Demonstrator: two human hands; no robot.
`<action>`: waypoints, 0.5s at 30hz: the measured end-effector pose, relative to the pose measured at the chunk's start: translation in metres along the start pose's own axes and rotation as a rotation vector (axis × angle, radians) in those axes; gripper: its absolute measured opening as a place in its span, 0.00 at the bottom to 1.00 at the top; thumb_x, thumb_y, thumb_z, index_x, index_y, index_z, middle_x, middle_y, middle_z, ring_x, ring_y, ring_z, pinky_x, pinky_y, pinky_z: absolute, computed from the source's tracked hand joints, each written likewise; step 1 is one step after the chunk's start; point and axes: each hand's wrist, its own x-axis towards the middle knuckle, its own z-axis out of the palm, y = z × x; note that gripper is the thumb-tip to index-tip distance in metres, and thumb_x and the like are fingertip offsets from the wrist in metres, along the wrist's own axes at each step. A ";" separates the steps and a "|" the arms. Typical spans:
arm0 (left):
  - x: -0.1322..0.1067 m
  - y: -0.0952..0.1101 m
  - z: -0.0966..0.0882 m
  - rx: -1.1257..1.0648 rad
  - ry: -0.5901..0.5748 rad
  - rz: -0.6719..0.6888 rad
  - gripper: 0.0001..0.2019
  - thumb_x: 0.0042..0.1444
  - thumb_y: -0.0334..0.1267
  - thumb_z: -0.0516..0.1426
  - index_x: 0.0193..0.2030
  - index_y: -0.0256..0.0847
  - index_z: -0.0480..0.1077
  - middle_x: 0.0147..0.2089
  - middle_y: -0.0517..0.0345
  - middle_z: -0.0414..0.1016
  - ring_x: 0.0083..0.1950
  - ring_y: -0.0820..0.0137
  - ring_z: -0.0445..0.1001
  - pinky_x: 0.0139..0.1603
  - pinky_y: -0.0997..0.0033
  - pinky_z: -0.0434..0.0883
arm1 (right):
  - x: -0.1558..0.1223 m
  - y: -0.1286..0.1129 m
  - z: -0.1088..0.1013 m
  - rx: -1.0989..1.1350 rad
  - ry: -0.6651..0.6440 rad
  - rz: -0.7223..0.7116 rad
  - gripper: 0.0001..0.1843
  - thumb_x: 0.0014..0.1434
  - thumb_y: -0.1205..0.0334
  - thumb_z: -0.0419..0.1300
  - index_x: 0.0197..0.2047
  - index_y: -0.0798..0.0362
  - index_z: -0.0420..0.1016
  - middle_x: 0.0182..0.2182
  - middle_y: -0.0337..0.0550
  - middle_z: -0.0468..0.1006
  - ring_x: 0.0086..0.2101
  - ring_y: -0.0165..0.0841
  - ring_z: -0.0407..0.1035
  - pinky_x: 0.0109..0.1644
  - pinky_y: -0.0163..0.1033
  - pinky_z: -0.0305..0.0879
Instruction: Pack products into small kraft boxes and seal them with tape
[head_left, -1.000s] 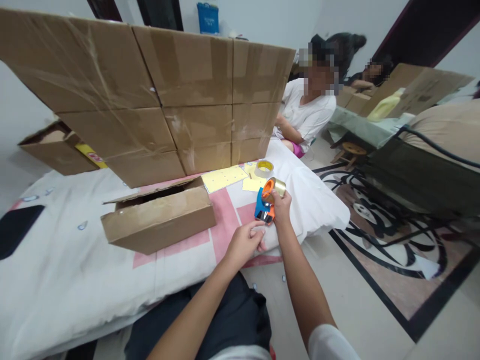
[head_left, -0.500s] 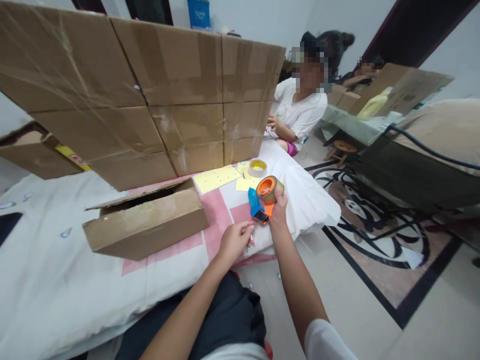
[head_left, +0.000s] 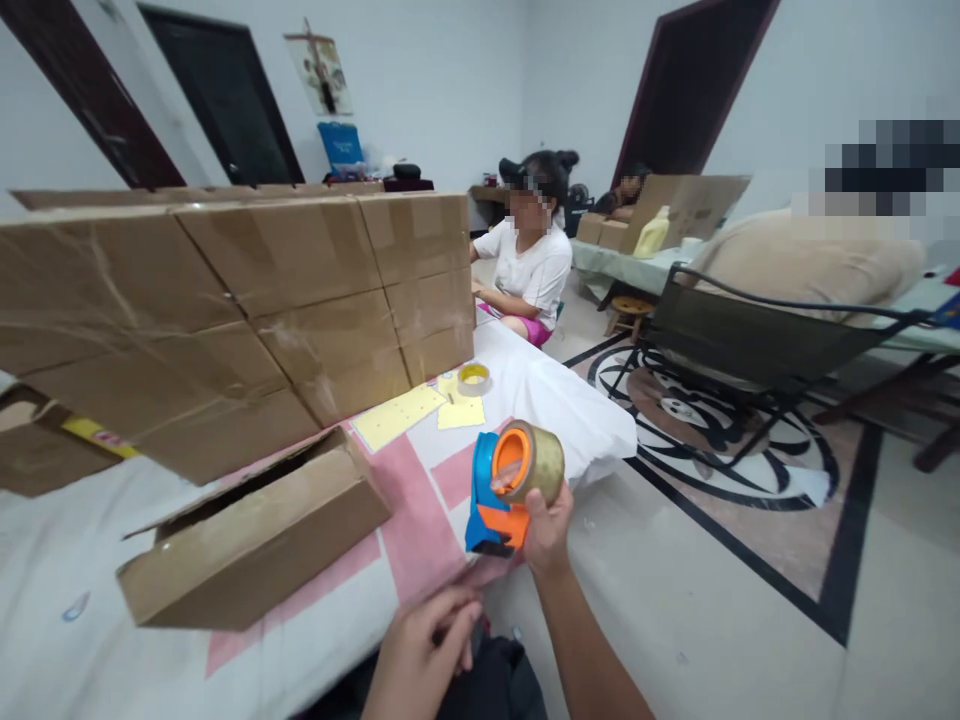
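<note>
In my right hand (head_left: 550,520) is a blue and orange tape dispenser (head_left: 486,500) loaded with a wide roll of brownish tape (head_left: 546,462). My fingers wrap round its side, partly hidden by the roll. My left hand (head_left: 431,640) is low over my lap, thumb and fingers curled together; whatever they hold, if anything, is hidden. To the left, a flat cardboard box (head_left: 262,545) lies on the cloth-covered surface (head_left: 420,545), its top flaps slightly parted. Beyond the dispenser, a yellow-cored tape roll (head_left: 474,378) sits near yellow patches in the cloth's print.
Stacked, taped cardboard boxes (head_left: 300,300) form a wall along the far side. A person in a white top (head_left: 531,270) sits past the stack's end. On the right are a dark folding chair (head_left: 750,350) with someone in it, and a covered table (head_left: 600,257) with a yellow bottle (head_left: 652,232).
My view has tilted up, showing more of the room. My right hand has brought the tape dispenser closer. My left hand has dropped back toward my lap, away from it.
</note>
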 end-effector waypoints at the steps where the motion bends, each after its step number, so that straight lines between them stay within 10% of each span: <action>1: -0.004 0.004 0.002 -0.052 -0.031 -0.069 0.19 0.66 0.54 0.53 0.41 0.43 0.79 0.20 0.62 0.75 0.23 0.71 0.73 0.30 0.75 0.69 | -0.002 -0.005 0.000 -0.044 -0.014 -0.018 0.12 0.65 0.52 0.62 0.43 0.50 0.80 0.34 0.47 0.82 0.33 0.40 0.78 0.41 0.45 0.75; 10: -0.018 0.006 -0.007 -0.072 -0.052 -0.096 0.27 0.62 0.65 0.50 0.36 0.41 0.76 0.19 0.59 0.75 0.21 0.70 0.72 0.25 0.75 0.68 | -0.018 -0.026 0.014 -0.036 0.047 -0.043 0.12 0.65 0.52 0.62 0.45 0.50 0.79 0.36 0.46 0.83 0.36 0.39 0.78 0.42 0.43 0.75; 15: -0.021 -0.015 -0.035 0.394 0.316 0.570 0.14 0.67 0.46 0.54 0.34 0.48 0.77 0.24 0.62 0.78 0.22 0.71 0.74 0.27 0.75 0.72 | -0.045 -0.038 0.042 0.265 0.140 0.113 0.12 0.63 0.48 0.64 0.39 0.48 0.79 0.29 0.44 0.82 0.30 0.40 0.77 0.38 0.46 0.76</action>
